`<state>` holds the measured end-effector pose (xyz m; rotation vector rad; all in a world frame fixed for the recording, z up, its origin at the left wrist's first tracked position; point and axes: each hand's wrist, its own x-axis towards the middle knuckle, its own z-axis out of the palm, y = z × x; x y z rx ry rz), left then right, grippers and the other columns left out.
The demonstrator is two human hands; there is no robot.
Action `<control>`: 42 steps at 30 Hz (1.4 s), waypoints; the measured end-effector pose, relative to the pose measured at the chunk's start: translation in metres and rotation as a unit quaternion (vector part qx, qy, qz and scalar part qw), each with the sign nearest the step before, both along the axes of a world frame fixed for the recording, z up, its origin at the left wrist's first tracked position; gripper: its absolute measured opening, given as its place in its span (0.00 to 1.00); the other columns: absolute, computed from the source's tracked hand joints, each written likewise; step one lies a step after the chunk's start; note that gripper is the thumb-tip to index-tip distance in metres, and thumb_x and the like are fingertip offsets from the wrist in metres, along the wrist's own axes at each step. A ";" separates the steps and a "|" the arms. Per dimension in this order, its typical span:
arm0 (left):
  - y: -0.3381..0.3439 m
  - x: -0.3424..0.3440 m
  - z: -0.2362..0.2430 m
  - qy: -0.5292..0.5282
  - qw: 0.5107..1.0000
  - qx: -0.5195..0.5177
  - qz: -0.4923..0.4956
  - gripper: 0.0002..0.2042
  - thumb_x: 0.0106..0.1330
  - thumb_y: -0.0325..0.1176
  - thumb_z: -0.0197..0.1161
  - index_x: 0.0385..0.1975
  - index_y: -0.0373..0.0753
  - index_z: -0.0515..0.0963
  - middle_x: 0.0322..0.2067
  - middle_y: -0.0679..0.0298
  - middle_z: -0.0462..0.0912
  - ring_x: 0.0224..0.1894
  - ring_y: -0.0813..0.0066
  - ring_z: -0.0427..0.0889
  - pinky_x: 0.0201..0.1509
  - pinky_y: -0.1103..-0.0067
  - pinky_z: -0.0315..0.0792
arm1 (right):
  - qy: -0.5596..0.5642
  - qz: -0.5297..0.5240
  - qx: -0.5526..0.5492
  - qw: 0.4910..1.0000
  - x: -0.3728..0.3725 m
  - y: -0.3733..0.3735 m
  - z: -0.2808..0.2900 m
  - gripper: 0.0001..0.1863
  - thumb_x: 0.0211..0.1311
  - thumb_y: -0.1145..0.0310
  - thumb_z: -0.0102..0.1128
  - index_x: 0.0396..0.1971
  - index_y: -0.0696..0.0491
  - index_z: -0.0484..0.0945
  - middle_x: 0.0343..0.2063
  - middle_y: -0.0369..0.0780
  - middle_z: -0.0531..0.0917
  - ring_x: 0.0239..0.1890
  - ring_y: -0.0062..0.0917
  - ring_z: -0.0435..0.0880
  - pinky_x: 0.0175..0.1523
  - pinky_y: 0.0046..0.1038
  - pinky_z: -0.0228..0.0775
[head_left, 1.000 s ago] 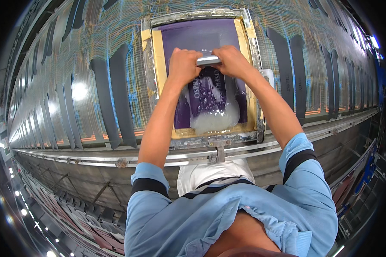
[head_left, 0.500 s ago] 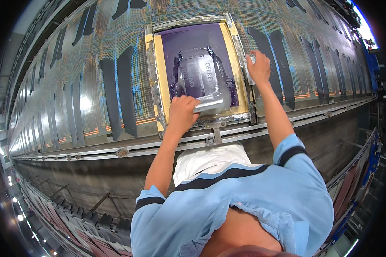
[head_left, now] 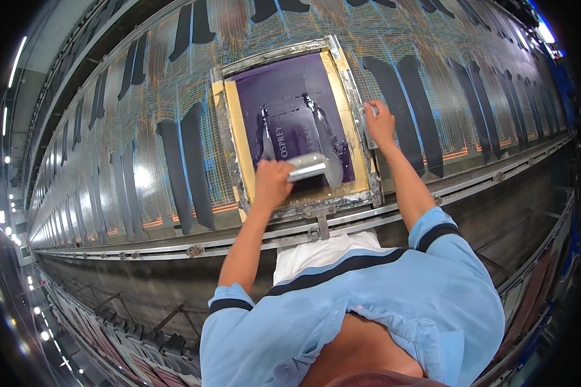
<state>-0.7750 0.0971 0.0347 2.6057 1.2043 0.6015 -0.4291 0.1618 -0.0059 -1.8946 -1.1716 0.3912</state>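
- Squeegee gripped by left hand; ink could be streaked by uneven pressure!
- Frame seemingly clasped by right hand; alignment could be lost if nudged.

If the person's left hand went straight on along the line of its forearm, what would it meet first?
Probably the frame's far rail, past the purple screen. The left hand grips a silver bar; the hand's height over the screen is unclear, so it might brush that first.

Purple screen; yellow tape; light-blue shirt, black stripes.
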 end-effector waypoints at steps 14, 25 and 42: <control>0.076 0.016 0.011 -0.066 0.992 0.105 0.036 0.18 0.42 0.23 0.66 0.37 0.44 0.84 0.35 0.67 0.83 0.36 0.60 0.79 0.41 0.65 0.67 | 0.000 0.009 0.024 1.000 -0.001 -0.008 0.031 0.15 0.66 0.54 0.65 0.40 0.51 0.83 0.30 0.48 0.86 0.33 0.46 0.86 0.39 0.41 0.74; -0.083 -0.028 -0.017 -0.008 0.996 0.021 0.083 0.24 0.39 0.21 0.72 0.42 0.43 0.83 0.42 0.68 0.84 0.44 0.65 0.78 0.49 0.68 0.67 | 0.054 0.028 0.040 0.997 -0.036 -0.007 -0.031 0.16 0.69 0.53 0.62 0.42 0.51 0.84 0.22 0.40 0.81 0.24 0.29 0.77 0.35 0.34 0.69; -0.018 -0.026 0.008 -0.004 0.997 -0.040 0.063 0.10 0.46 0.29 0.72 0.30 0.46 0.85 0.31 0.69 0.86 0.36 0.64 0.80 0.44 0.66 0.66 | 0.056 0.020 0.038 0.997 -0.035 0.003 -0.023 0.15 0.69 0.53 0.62 0.42 0.51 0.82 0.17 0.39 0.79 0.20 0.30 0.77 0.34 0.34 0.68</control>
